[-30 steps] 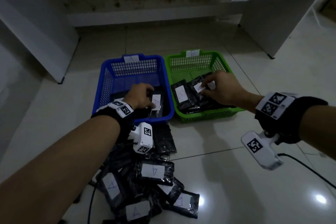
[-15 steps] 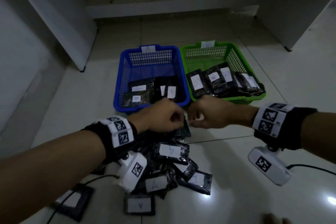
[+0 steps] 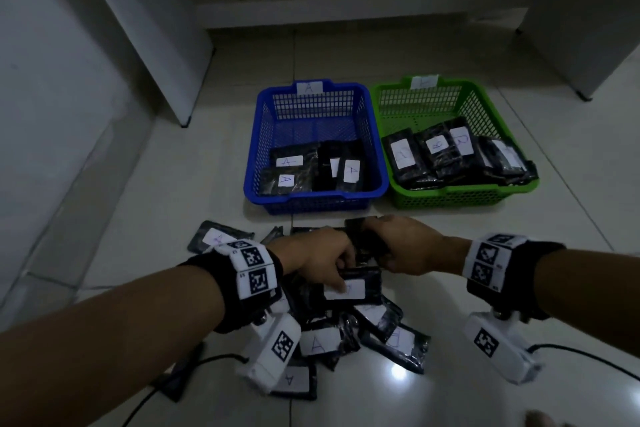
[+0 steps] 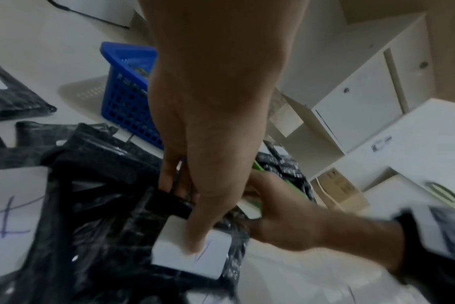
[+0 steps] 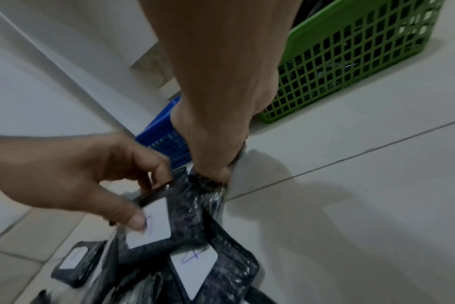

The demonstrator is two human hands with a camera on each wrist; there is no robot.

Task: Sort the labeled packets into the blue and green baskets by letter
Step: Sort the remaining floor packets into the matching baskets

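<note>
The blue basket point(image 3: 311, 205), tagged A, holds several black packets point(image 3: 289, 170) labelled A. Beside it on the right, the green basket point(image 3: 450, 198) holds packets point(image 3: 436, 146) marked B. A pile of black labelled packets point(image 3: 322, 343) lies on the floor in front of the baskets. My left hand point(image 3: 337, 274) pinches one packet point(image 3: 360, 282) from the pile, with the thumb point(image 4: 195, 242) on its white label point(image 4: 210, 261); the letter is partly covered. My right hand point(image 3: 377, 243) grips the edge of another black packet point(image 5: 210, 185); its label is hidden.
One packet point(image 3: 218, 236) lies apart at the pile's left. White cabinet panels stand at the left point(image 3: 156, 45) and at the right point(image 3: 581, 28). Cables point(image 3: 588, 359) trail over the tiled floor near my wrists.
Both hands have drawn back from the baskets to the floor pile. Each now holds a packet there.
</note>
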